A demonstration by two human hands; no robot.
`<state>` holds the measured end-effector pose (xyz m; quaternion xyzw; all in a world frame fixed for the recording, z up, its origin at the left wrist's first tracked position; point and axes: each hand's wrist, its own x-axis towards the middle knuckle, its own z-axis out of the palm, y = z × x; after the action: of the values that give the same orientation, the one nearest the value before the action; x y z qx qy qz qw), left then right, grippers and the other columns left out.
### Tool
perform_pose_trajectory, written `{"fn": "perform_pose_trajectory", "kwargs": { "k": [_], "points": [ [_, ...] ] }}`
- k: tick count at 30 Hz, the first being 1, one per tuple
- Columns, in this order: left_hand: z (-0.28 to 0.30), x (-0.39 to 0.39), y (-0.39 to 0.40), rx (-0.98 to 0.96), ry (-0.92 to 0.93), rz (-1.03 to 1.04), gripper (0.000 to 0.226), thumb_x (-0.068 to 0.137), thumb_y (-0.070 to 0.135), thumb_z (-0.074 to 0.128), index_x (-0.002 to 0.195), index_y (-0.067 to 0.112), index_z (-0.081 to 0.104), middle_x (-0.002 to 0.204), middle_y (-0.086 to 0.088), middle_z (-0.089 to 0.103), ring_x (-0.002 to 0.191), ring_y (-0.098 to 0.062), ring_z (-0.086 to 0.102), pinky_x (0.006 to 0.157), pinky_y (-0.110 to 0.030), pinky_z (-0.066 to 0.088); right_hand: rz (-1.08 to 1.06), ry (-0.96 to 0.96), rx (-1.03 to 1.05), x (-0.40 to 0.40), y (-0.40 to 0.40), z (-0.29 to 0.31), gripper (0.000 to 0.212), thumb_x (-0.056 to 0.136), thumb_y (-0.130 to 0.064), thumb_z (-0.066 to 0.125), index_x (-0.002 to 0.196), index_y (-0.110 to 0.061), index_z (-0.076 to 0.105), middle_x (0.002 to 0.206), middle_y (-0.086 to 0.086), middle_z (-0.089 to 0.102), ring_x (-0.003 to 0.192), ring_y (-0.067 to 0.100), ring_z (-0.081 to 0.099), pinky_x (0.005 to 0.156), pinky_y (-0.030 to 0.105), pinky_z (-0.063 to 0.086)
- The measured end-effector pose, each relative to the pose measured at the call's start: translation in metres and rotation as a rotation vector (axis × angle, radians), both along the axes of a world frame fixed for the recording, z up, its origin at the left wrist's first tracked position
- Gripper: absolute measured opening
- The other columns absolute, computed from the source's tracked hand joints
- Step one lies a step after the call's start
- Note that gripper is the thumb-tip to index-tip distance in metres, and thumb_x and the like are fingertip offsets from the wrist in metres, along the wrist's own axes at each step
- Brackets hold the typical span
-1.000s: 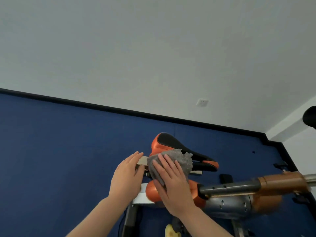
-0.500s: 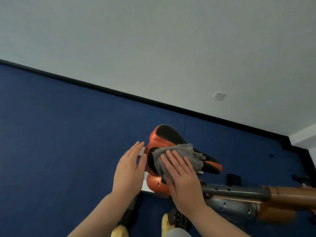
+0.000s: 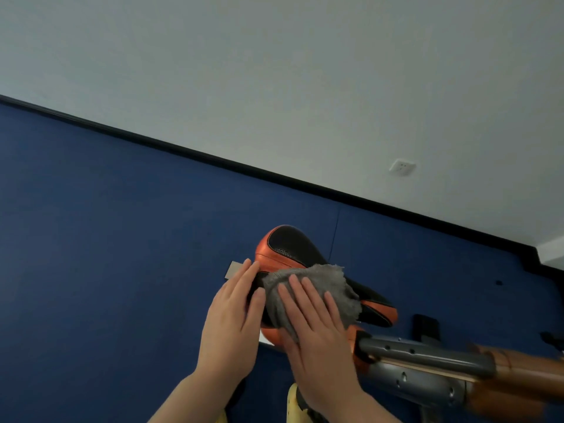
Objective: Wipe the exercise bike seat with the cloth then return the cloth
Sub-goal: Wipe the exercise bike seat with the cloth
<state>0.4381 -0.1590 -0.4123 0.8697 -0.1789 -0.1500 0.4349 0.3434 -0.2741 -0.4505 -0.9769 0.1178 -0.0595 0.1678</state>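
Note:
The orange and black bike seat (image 3: pixel 287 244) sits at lower centre, its nose pointing right. A grey fluffy cloth (image 3: pixel 331 283) lies over the seat's middle. My right hand (image 3: pixel 317 337) presses flat on the cloth with fingers spread, covering its near part. My left hand (image 3: pixel 233 325) rests flat against the seat's left side, fingers together, thumb touching the cloth's edge, holding nothing. The seat's underside is hidden by both hands.
The bike's grey and orange-brown frame tube (image 3: pixel 427 358) runs right from under the seat. Blue floor (image 3: pixel 106 239) surrounds the bike, meeting a white wall (image 3: pixel 274 71) at a black skirting. A wall socket (image 3: pixel 402 167) is at the right. Yellow footwear (image 3: pixel 294 404) shows below.
The view has tilted and shifted. My right hand has slid the cloth along the seat towards its nose. My left hand has come against the seat's left side.

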Motion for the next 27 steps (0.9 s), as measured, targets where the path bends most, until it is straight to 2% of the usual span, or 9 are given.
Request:
{"fn": "perform_pose_trajectory", "kwargs": {
  "k": [3,5,8,12,14,17,21,27],
  "points": [
    [0.0,-0.005,-0.009,-0.051,0.0,0.009,0.041,0.095,0.04,0.034,0.129,0.06,0.023,0.132,0.048,0.02,0.12,0.031,0.016,0.102,-0.01,0.02,0.006,-0.004,0.015,0.025,0.01,0.012,0.053,0.103,-0.043,0.012,0.154,-0.029,0.016,0.162,-0.01,0.015,0.149,0.008,0.006,0.118,0.037,0.008],
    [-0.001,-0.007,-0.014,-0.054,0.003,0.019,0.039,0.097,0.042,0.033,0.126,0.063,0.019,0.128,0.052,0.016,0.121,0.032,0.013,0.102,-0.01,0.018,0.045,0.016,-0.009,0.025,0.007,0.014,0.053,0.103,-0.042,0.013,0.154,-0.027,0.016,0.162,-0.009,0.016,0.149,0.008,0.009,0.118,0.036,0.01],
    [-0.006,-0.008,-0.017,-0.013,-0.04,0.015,0.048,0.09,0.052,0.028,0.138,0.052,0.02,0.135,0.047,0.01,0.13,0.023,0.007,0.109,-0.018,0.015,0.014,0.053,-0.067,-0.001,-0.018,0.001,0.054,0.102,-0.045,0.021,0.154,-0.029,0.017,0.161,-0.009,0.017,0.149,0.009,0.013,0.119,0.036,0.011],
    [-0.011,-0.014,-0.024,0.026,-0.058,0.057,0.058,0.087,0.056,0.024,0.143,0.048,0.015,0.142,0.042,0.0,0.131,0.021,-0.005,0.111,-0.022,0.01,-0.107,0.052,-0.063,-0.033,-0.047,-0.006,0.054,0.101,-0.048,0.017,0.151,-0.027,0.023,0.157,-0.006,0.028,0.147,0.012,0.02,0.12,0.037,0.009],
    [-0.013,-0.017,-0.031,0.04,-0.073,0.08,0.06,0.087,0.055,0.024,0.145,0.045,0.012,0.145,0.039,-0.003,0.136,0.015,-0.009,0.113,-0.025,0.009,-0.159,0.067,-0.043,-0.023,-0.043,-0.002,0.054,0.101,-0.049,0.014,0.149,-0.028,0.022,0.156,-0.006,0.029,0.146,0.012,0.02,0.12,0.037,0.008],
    [-0.019,-0.02,-0.04,0.08,-0.128,0.139,0.067,0.083,0.057,0.019,0.147,0.037,0.014,0.153,0.026,0.003,0.142,0.003,-0.009,0.116,-0.032,0.011,-0.178,0.052,-0.018,0.006,-0.026,0.002,0.055,0.101,-0.047,0.011,0.151,-0.026,0.021,0.158,-0.005,0.026,0.147,0.013,0.015,0.118,0.038,0.01],
    [-0.023,-0.021,-0.044,0.122,-0.177,0.165,0.065,0.086,0.052,0.021,0.148,0.032,0.017,0.156,0.016,0.008,0.142,0.001,-0.007,0.113,-0.029,0.01,-0.059,0.066,-0.059,0.004,-0.039,0.005,0.056,0.102,-0.048,0.015,0.152,-0.025,0.021,0.159,-0.007,0.021,0.148,0.01,0.013,0.117,0.036,0.013],
    [-0.016,-0.013,-0.049,0.13,-0.271,0.123,0.06,0.089,0.049,0.026,0.147,0.033,0.02,0.151,0.023,0.012,0.142,0.003,-0.001,0.113,-0.025,0.006,-0.084,0.119,-0.087,-0.038,-0.079,-0.002,0.056,0.1,-0.05,0.014,0.149,-0.025,0.029,0.154,-0.005,0.034,0.143,0.014,0.026,0.117,0.039,0.015]
  ]
}}
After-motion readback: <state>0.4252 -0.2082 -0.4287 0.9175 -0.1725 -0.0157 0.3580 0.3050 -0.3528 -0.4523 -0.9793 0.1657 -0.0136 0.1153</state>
